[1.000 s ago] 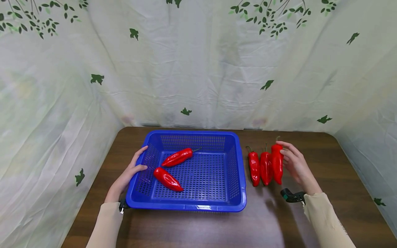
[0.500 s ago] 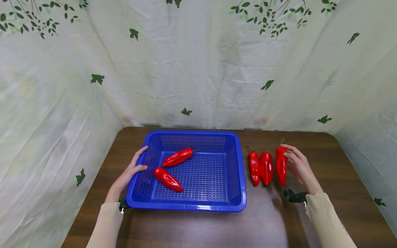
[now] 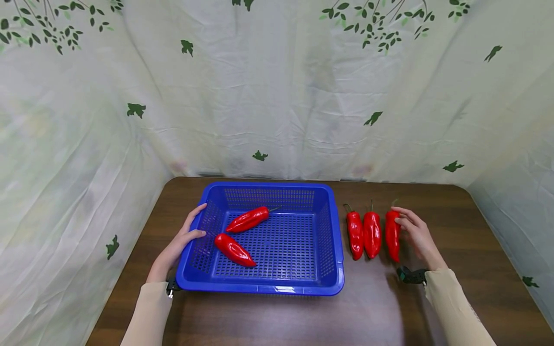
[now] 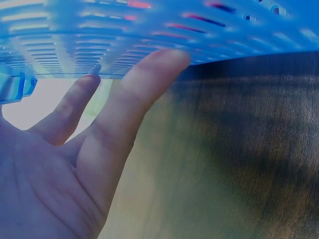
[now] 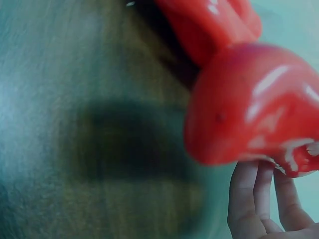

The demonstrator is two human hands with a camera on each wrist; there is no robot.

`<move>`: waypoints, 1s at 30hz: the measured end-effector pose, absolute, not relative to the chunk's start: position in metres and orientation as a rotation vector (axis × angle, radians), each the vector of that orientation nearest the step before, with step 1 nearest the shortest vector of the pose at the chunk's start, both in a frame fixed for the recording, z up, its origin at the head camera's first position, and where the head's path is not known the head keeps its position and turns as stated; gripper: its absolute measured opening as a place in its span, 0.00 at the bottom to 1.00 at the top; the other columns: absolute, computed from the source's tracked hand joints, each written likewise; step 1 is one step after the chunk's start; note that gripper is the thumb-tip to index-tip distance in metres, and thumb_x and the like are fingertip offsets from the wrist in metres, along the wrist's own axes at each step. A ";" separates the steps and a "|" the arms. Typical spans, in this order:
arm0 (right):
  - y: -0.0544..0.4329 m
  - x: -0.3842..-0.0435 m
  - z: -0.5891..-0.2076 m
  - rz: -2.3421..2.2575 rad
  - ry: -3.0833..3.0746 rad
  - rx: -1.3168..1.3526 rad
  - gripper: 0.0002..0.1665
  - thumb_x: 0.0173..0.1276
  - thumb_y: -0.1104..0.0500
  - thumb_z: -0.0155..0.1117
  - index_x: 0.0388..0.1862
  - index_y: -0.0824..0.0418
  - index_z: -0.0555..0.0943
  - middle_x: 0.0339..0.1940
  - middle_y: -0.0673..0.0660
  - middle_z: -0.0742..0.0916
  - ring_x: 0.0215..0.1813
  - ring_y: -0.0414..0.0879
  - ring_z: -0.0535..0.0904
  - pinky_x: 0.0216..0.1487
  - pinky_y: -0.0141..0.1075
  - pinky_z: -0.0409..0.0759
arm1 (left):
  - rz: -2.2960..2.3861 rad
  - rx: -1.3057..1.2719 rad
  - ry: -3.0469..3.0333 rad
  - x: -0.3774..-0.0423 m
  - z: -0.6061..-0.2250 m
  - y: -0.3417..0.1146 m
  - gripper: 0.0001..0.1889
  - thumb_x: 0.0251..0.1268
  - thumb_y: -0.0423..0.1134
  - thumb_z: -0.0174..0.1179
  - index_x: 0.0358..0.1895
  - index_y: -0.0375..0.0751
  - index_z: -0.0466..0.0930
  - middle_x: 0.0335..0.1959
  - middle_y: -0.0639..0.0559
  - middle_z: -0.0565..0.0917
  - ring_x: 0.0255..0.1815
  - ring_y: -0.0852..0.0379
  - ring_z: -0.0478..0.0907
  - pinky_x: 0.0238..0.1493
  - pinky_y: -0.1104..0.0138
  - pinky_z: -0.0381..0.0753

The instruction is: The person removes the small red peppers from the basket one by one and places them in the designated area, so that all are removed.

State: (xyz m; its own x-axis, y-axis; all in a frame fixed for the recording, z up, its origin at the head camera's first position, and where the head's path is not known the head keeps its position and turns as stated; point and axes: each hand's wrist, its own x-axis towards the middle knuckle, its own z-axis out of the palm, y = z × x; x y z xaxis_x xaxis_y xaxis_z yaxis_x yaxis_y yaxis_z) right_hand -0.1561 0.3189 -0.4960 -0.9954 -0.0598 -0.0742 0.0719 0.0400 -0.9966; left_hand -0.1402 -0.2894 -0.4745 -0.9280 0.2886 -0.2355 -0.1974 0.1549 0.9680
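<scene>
Left hand (image 3: pixel 179 242), fingers extended and touching the left side of a blue basket (image 3: pixel 303 290), which stands on a brown tabletop (image 3: pixel 467 230). Inside the basket, two peppers lie apart on the perforated floor: a front pepper (image 3: pixel 235 250), slanting down to the right, and a rear pepper (image 3: pixel 248 219), its stem toward the upper right. Right of the basket, an inner pepper (image 3: pixel 355 235) and a middle pepper (image 3: pixel 372 235) lie side by side, stems rearward. Next, an outer pepper (image 3: pixel 392 235), its upper end pinched by the fingers of the right hand (image 3: pixel 417 238); whether its tip touches the tabletop cannot be told.
</scene>
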 end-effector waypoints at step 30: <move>0.309 -0.161 -0.498 -1.763 2.474 0.073 0.25 0.76 0.58 0.46 0.67 0.71 0.64 0.60 0.71 0.72 0.43 0.34 0.74 0.43 0.27 0.77 | 1.830 0.105 2.075 -0.140 -0.474 -0.290 0.36 0.70 0.38 0.44 0.75 0.68 0.41 0.74 0.40 0.40 0.66 0.28 0.53 0.53 0.44 0.72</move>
